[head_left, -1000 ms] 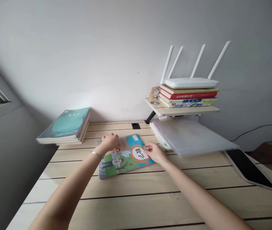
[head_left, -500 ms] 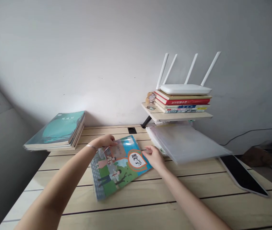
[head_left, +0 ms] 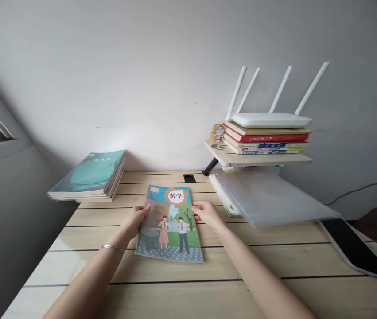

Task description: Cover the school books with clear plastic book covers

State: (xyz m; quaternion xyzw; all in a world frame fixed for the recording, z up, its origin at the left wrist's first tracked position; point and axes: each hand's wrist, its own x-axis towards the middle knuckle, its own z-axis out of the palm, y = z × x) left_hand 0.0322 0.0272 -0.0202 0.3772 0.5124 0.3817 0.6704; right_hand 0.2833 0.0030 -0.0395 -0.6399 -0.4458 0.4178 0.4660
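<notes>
A textbook (head_left: 171,223) with a clear cover and an illustration of two children lies or is held just over the middle of the wooden desk, its title upright to me. My left hand (head_left: 135,219), with a bracelet at the wrist, grips its left edge, thumb on top. On the opposite edge my right hand (head_left: 208,212) has its thumb over the cover and its fingers at the side. The fingers under the book are hidden, so I cannot tell whether it touches the desk.
A stack of books (head_left: 91,173) sits at the back left. On the right, a small raised shelf (head_left: 258,158) carries books and a white router (head_left: 271,119). Beneath it are plastic-covered papers (head_left: 274,199); a dark tablet-like panel (head_left: 357,248) lies at the right.
The textbook has turned from a tilted, sideways position to face me upright. My left hand has moved from its upper edge down to the left edge. The view has shifted slightly left.
</notes>
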